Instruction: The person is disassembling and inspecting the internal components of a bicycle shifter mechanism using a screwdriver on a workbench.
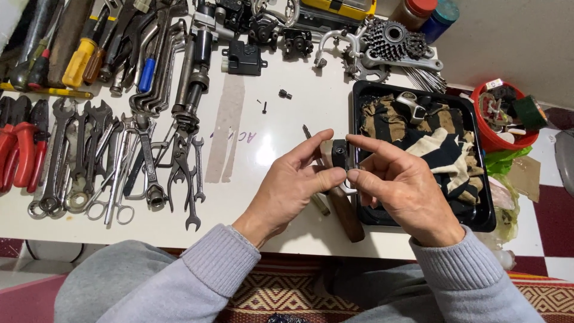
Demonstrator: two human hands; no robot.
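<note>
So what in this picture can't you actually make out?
All in the head view:
- The small dark part pinched between the left hand and right hand: fingers cover most of it, so its kind is unclear.
- The wooden-handled tool below: its working end is hidden by the hands.
- The black tray: a striped rag covers its floor.
- The tools at top left: cut off by the edge.

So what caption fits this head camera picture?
Both hands, left hand and right hand, pinch a small black part over the white table.
</note>
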